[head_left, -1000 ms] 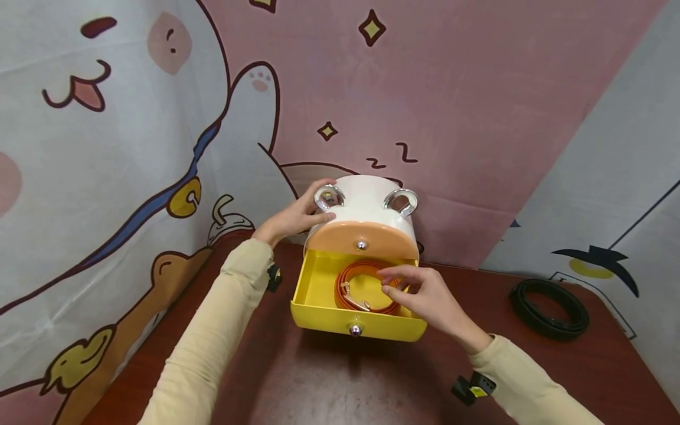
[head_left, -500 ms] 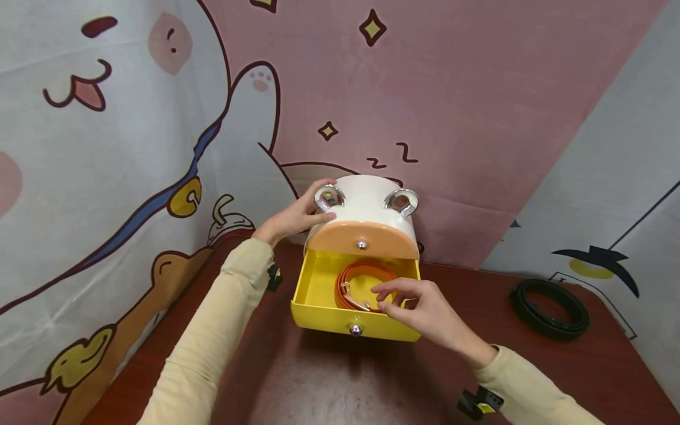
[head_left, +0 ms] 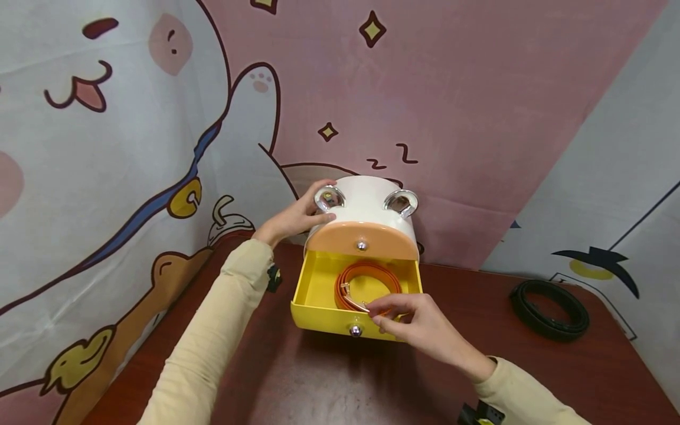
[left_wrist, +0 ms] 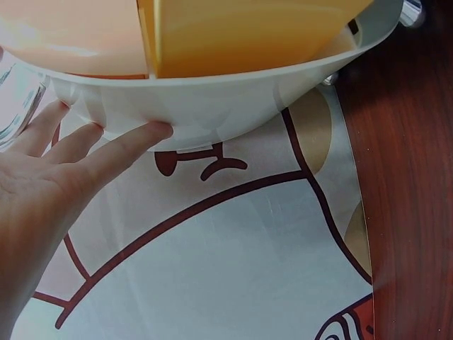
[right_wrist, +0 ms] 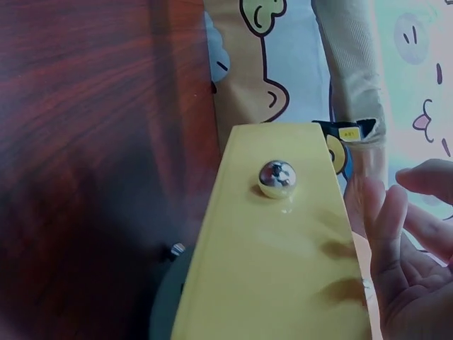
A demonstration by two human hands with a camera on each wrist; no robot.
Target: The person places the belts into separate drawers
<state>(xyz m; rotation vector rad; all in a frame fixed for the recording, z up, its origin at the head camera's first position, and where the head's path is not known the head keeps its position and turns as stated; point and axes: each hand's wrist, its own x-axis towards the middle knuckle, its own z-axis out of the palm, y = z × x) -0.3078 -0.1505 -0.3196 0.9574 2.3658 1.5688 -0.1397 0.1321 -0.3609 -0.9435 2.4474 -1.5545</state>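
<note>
left hand [head_left: 294, 216] has straightish fingers on the white cabinet [head_left: 363, 198] at ten o'clock, probably steadying it, right hand [head_left: 419, 323] is loosely curved, gripping nothing, at five, by the orange belt [head_left: 372, 270] coiled in the yellow drawer [head_left: 326, 319]

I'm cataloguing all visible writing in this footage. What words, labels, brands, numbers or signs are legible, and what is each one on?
"Z" (larger letter): on the pink wall hanging.
"Z" (smaller letter): same hanging, lower left of the first.
Yellow label at the left wrist: too small to read.
No lettering can be made out on the yellow drawer, orange belt or black belt.
</note>
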